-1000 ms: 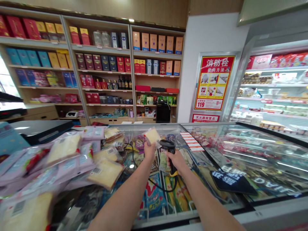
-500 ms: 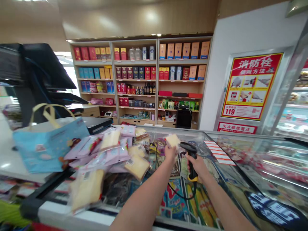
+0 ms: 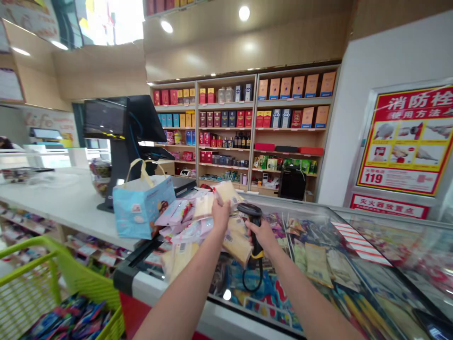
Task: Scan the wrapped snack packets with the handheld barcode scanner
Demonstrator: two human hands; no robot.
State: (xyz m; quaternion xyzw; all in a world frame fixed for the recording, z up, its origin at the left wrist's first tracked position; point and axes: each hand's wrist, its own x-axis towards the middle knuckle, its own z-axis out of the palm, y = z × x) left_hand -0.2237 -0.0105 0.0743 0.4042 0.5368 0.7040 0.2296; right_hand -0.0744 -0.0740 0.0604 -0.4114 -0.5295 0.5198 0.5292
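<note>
My left hand [image 3: 221,215] grips a clear-wrapped pack of sliced bread [image 3: 229,192] by its lower edge, held up over a heap of similar packs. A black barcode scanner [image 3: 249,210] with a yellow-tipped handle and a coiled cable is in my right hand [image 3: 262,232], just right of the bread, its head tilted toward it. Beneath both hands, more bread packs [image 3: 238,248] and pink-wrapped packs [image 3: 177,212] are piled on the glass top of a chest freezer [image 3: 159,289]. My left forearm covers part of the heap.
A blue shopping bag [image 3: 136,215] stands on the white counter [image 3: 106,222] left of the heap, beside a checkout monitor [image 3: 118,118]. A green shopping cart [image 3: 79,274] holding colourful packets is at lower left. Shelves of boxed goods [image 3: 226,118] line the back wall.
The view has swung left, bringing the cart into sight. Both hands have moved left, with the bread and scanner, from the bare glass side to over the heap.
</note>
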